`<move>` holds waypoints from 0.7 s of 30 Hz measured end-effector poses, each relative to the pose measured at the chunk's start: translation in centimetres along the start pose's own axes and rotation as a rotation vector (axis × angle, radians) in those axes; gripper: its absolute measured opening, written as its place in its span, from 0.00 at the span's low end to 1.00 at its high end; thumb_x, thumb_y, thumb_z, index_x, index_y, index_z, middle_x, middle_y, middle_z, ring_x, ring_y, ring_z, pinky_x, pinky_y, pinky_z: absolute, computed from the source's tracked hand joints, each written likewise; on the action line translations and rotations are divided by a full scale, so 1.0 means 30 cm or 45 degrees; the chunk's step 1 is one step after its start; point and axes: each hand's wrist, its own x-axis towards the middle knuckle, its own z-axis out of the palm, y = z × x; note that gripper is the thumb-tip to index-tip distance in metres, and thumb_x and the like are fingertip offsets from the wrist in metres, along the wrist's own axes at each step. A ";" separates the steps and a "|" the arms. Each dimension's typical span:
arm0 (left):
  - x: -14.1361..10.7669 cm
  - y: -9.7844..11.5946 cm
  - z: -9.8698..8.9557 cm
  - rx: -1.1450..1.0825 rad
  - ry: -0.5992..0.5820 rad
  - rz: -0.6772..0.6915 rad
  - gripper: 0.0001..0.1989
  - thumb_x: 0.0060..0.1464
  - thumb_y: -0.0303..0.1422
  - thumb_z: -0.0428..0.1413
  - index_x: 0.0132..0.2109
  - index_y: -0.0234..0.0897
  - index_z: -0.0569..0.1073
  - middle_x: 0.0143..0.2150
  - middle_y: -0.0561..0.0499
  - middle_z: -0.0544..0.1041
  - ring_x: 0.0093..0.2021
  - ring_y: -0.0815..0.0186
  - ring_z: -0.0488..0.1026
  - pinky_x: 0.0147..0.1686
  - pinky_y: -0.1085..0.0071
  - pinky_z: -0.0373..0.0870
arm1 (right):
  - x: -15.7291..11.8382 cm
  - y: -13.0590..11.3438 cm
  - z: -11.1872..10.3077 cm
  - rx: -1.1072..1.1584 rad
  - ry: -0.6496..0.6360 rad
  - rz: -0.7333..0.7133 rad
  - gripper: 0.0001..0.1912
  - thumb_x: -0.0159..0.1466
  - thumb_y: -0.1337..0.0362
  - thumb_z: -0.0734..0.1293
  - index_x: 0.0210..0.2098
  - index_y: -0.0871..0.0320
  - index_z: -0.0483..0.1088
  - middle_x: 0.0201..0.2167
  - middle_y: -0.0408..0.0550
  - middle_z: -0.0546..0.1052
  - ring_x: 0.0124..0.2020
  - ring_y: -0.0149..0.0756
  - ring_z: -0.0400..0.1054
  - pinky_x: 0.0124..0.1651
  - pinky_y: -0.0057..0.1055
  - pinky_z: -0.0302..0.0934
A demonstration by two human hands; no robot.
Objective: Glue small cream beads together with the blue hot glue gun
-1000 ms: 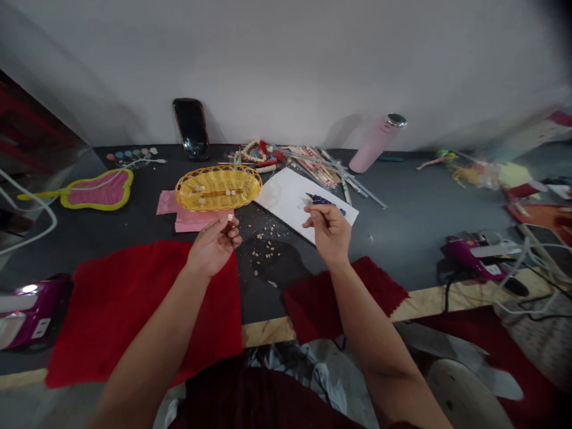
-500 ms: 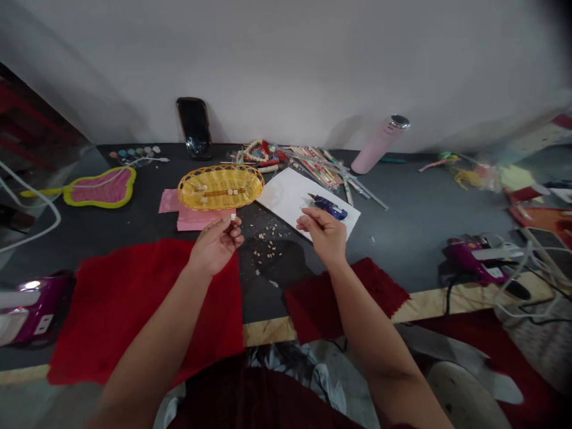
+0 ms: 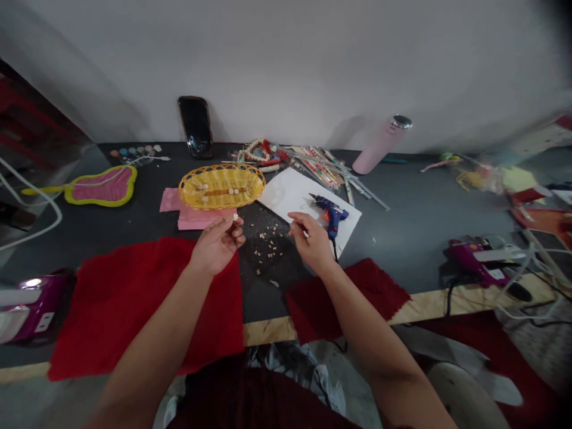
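Note:
My left hand [image 3: 217, 245] pinches a small pale piece [image 3: 235, 217] between thumb and finger, just below the yellow woven basket [image 3: 218, 189]. A few similar pieces lie inside that basket, which rests partly on pink sheets [image 3: 191, 220]. My right hand [image 3: 310, 239] hovers by the white paper [image 3: 286, 190], its fingers bent and thumb and index apart, with nothing visible between them. On the paper, to the right of this hand, lies a blue glue gun [image 3: 333, 215]. Between my hands several tiny pale pieces [image 3: 269, 243] are scattered on the dark table.
Red cloths [image 3: 147, 298] [image 3: 370, 286] lie along the front edge. A phone [image 3: 195, 127] leans on the wall; a pink bottle [image 3: 379, 146] stands at the back right. Coloured sticks [image 3: 317, 167] lie behind the paper. Purple devices [image 3: 480, 259] [image 3: 38, 307] sit at both sides.
My right hand has moved left, toward my left hand, uncovering more of the blue glue gun. My left hand still holds the small piece in almost the same place.

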 end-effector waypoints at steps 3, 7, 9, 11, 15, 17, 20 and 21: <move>0.000 -0.001 0.001 -0.002 0.006 -0.004 0.04 0.48 0.29 0.59 0.33 0.34 0.72 0.33 0.52 0.72 0.26 0.76 0.64 0.27 0.76 0.64 | 0.000 0.010 0.018 -0.076 -0.063 -0.089 0.15 0.60 0.69 0.62 0.46 0.52 0.68 0.45 0.51 0.68 0.35 0.35 0.68 0.41 0.35 0.66; 0.000 -0.004 0.005 -0.002 0.011 0.002 0.04 0.48 0.29 0.59 0.33 0.34 0.72 0.33 0.51 0.72 0.26 0.75 0.64 0.26 0.76 0.63 | 0.003 0.027 0.024 -0.179 -0.144 -0.160 0.12 0.61 0.70 0.61 0.43 0.53 0.70 0.42 0.51 0.70 0.45 0.39 0.66 0.48 0.37 0.63; -0.001 -0.005 0.006 -0.004 0.009 0.004 0.03 0.49 0.29 0.59 0.33 0.33 0.72 0.32 0.51 0.72 0.26 0.75 0.63 0.26 0.76 0.63 | 0.003 0.026 0.022 -0.218 -0.181 -0.152 0.11 0.61 0.70 0.61 0.41 0.54 0.71 0.39 0.50 0.72 0.42 0.38 0.67 0.45 0.35 0.63; -0.002 -0.005 0.007 -0.004 0.006 0.002 0.03 0.48 0.28 0.59 0.32 0.33 0.72 0.32 0.51 0.72 0.26 0.75 0.63 0.26 0.76 0.63 | 0.002 0.020 0.024 -0.266 -0.251 -0.142 0.10 0.62 0.69 0.61 0.39 0.55 0.72 0.37 0.49 0.73 0.38 0.37 0.69 0.42 0.34 0.64; -0.002 -0.007 0.005 -0.004 -0.001 0.002 0.04 0.48 0.29 0.59 0.32 0.33 0.73 0.32 0.51 0.72 0.26 0.76 0.64 0.26 0.76 0.63 | -0.007 0.008 0.045 -0.421 -0.371 -0.134 0.10 0.63 0.66 0.61 0.39 0.55 0.73 0.37 0.48 0.75 0.38 0.36 0.70 0.40 0.30 0.64; -0.001 -0.009 0.004 0.000 0.004 0.000 0.04 0.48 0.29 0.59 0.33 0.33 0.73 0.33 0.51 0.72 0.26 0.76 0.64 0.26 0.76 0.63 | -0.012 0.008 0.059 -0.516 -0.398 -0.114 0.10 0.64 0.64 0.61 0.40 0.54 0.73 0.38 0.48 0.75 0.39 0.36 0.70 0.38 0.29 0.63; -0.002 -0.012 0.006 0.006 0.012 -0.010 0.04 0.48 0.29 0.59 0.33 0.33 0.72 0.33 0.51 0.72 0.26 0.76 0.64 0.26 0.76 0.63 | -0.017 0.012 0.072 -0.602 -0.428 -0.098 0.10 0.64 0.63 0.61 0.40 0.53 0.73 0.39 0.47 0.75 0.38 0.35 0.70 0.37 0.27 0.62; -0.003 -0.012 0.008 0.006 0.011 -0.010 0.04 0.48 0.28 0.59 0.33 0.33 0.72 0.33 0.51 0.71 0.26 0.76 0.63 0.26 0.76 0.63 | -0.018 0.012 0.074 -0.611 -0.442 -0.101 0.10 0.64 0.63 0.61 0.39 0.53 0.73 0.39 0.46 0.75 0.39 0.34 0.70 0.37 0.27 0.61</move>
